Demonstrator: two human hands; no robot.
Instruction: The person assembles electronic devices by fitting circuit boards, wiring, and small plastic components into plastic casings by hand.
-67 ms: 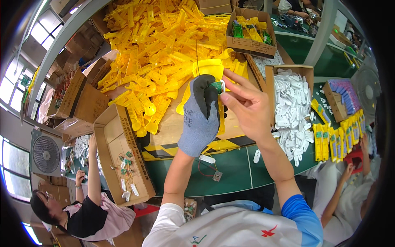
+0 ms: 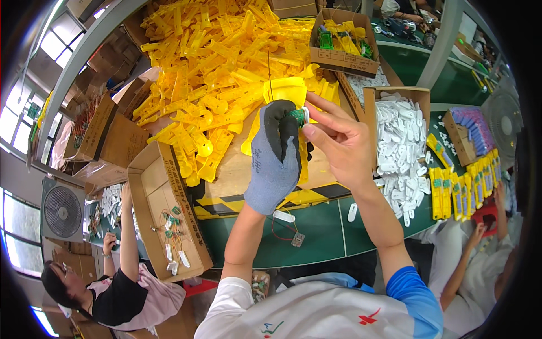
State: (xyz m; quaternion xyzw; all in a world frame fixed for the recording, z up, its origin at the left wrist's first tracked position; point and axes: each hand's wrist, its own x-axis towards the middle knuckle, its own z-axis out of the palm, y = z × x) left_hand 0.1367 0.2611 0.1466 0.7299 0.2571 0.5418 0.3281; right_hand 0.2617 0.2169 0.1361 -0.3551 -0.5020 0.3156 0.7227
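Head view. Left hand (image 2: 275,161), in a grey glove with black fingertips, is raised over the bench and closed round a small green circuit board (image 2: 297,116) with a white plastic piece (image 2: 305,114) at its edge; both sit at the gloved fingertips, centre of the picture. Right hand (image 2: 339,144), bare, is just beside it, thumb and forefinger pinched onto the same white piece, other fingers spread loose. The two hands touch at the part.

A thin dark wire (image 2: 269,73) runs up from the held part toward the far side. Behind the hands stands a yellow plastic housing (image 2: 282,96), and beyond it a big heap of yellow moulded parts (image 2: 214,62).

Right of the hands: an open carton of white plastic pieces (image 2: 402,144). Near left: a shallow carton (image 2: 152,214) with a few green boards and white pieces. On the green bench (image 2: 322,237), near edge, lies a loose board with red wire (image 2: 291,234).

To do this step well, I judge: keep the gloved grip steady as the anchor, let the bare fingertips do the aligning, keep the wire out of the joint, press squarely.

A co-worker's arm (image 2: 127,226) reaches up at near left.
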